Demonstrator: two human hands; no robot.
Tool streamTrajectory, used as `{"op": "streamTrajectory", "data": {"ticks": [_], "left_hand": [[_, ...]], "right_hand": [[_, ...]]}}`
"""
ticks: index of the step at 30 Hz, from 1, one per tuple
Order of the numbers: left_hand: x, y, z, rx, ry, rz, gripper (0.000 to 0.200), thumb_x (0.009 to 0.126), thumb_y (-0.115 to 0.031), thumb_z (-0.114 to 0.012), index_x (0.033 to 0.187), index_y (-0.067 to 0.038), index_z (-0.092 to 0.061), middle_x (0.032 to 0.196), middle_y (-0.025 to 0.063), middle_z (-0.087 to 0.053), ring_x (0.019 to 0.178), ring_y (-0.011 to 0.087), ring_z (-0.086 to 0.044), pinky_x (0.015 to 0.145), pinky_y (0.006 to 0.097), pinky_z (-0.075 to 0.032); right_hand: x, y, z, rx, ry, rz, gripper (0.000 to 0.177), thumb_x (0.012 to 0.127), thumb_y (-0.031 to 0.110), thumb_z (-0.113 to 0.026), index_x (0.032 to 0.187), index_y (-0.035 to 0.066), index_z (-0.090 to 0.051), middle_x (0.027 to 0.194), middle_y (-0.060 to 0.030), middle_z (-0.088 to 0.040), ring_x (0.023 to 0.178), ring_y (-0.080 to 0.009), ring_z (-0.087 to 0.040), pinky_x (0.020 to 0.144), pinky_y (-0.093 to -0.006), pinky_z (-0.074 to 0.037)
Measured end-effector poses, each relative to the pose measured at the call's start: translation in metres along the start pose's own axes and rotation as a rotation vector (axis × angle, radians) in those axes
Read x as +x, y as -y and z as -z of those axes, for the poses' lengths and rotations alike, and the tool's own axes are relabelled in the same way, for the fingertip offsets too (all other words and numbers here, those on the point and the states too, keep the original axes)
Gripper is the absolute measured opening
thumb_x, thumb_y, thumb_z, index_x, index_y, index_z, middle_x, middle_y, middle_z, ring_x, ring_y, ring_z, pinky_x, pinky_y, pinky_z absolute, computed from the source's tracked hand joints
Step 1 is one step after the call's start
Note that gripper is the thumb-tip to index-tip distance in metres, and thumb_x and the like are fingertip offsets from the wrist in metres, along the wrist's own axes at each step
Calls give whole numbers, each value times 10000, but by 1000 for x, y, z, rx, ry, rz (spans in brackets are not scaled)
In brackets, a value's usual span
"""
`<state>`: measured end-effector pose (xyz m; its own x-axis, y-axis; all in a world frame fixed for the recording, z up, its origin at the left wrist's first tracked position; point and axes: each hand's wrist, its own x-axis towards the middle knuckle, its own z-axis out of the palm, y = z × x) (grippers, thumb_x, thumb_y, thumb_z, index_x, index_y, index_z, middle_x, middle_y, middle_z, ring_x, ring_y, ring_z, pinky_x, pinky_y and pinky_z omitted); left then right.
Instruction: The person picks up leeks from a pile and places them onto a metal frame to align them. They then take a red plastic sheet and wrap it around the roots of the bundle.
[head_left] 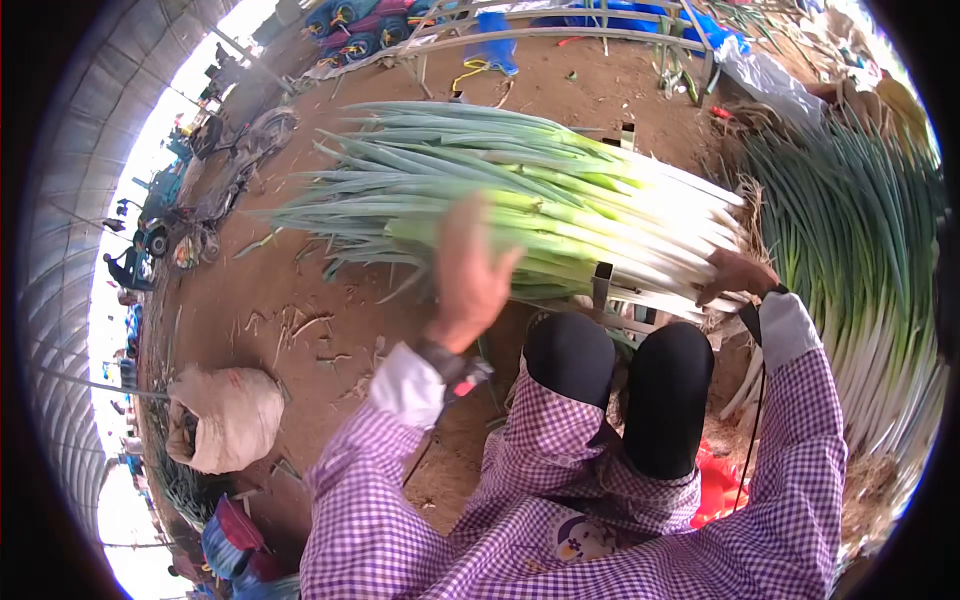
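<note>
A large bundle of long green onions [560, 205] lies across a low stand in front of my knees, leafy tops to the left and white root ends to the right. My left hand [472, 275] is blurred by motion at the near side of the leaves, thumb and fingers apart, holding nothing that I can see. At the near root end, my right hand [738, 277] has its fingers curled round some white stalks. A dark upright bracket [602, 286] stands against the near side of the bundle, and another bracket [627, 136] rises at its far side.
On the right lies a big heap of green onions [850, 250]. A pale sack [226, 418] stands on the dirt floor [290, 320] to the left. At the back are a wooden frame [560, 32] and wrapped bundles [365, 30]. Something red [718, 485] lies beside my leg.
</note>
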<state>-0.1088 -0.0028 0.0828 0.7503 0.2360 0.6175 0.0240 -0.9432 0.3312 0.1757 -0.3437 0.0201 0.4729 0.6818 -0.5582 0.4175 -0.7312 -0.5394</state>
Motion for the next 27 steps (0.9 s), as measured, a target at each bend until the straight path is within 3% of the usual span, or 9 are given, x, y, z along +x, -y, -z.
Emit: {"op": "streamTrajectory", "data": {"ticks": [5,10,12,15,16,17,20,23,27], "left_hand": [[34,-5,-73,176,188,-258,597,922,-337,-706,1412,-30,-556,1442,168,-546,1397,337,-458,1200,533,-280],[44,19,-102,204,181,-261,379,933,-359,-667,1152,-52,-633,1130,114,-644,1154,313,-578,1091,503,-362],[36,18,-100,198,169,-238,373,934,-354,-664,1150,-52,-640,1127,117,-648,1141,313,-584,1078,503,-371],[27,12,-95,231,179,-187,360,934,-343,-664,1142,-50,-647,1117,116,-653,1116,314,-593,1060,502,-383],[24,9,-95,236,195,-173,355,933,-338,-664,1139,-50,-650,1113,114,-655,1107,315,-597,1054,502,-387],[27,7,-95,241,230,-156,343,929,-328,-671,1123,-46,-659,1101,109,-661,1103,317,-603,1039,500,-398],[25,9,-99,254,160,-184,318,913,-308,-699,1116,-65,-673,1142,94,-674,1116,298,-604,1046,472,-402],[24,9,-100,268,152,-190,317,915,-311,-697,1122,-71,-676,1149,90,-674,1129,295,-602,1057,468,-398],[24,10,-104,309,147,-221,319,923,-308,-692,1143,-78,-677,1154,93,-671,1131,296,-599,1057,464,-401]], "right_hand": [[3,-5,-2,-20,1,-94,633,557,335,-951,1065,13,-752,1011,-125,-741,978,-255,-671,870,-372,-504],[1,4,0,48,1,-49,583,600,275,-941,1096,37,-750,1057,-117,-720,1018,-257,-650,902,-376,-490],[-5,10,0,15,-30,-57,611,613,259,-934,1149,42,-739,1094,-121,-710,1050,-258,-639,919,-378,-484],[13,-28,-13,6,-81,212,504,632,312,-904,1060,73,-784,1064,-133,-733,1037,-259,-663,892,-396,-485],[7,-21,-9,-16,-55,239,596,651,270,-899,1177,44,-732,1062,-125,-716,1019,-245,-649,905,-387,-491],[4,-5,-3,-21,52,64,535,664,301,-888,1111,40,-755,967,-124,-735,930,-251,-677,856,-400,-509],[-6,-6,-5,35,-74,230,557,636,346,-889,1089,45,-774,935,-126,-749,891,-251,-693,814,-406,-518],[-15,4,1,81,-7,123,524,655,300,-877,1089,26,-771,886,-121,-751,818,-244,-690,768,-391,-532],[-15,-15,-18,42,-270,202,475,701,288,-849,1083,17,-767,850,-111,-748,802,-224,-692,752,-387,-532]]}}
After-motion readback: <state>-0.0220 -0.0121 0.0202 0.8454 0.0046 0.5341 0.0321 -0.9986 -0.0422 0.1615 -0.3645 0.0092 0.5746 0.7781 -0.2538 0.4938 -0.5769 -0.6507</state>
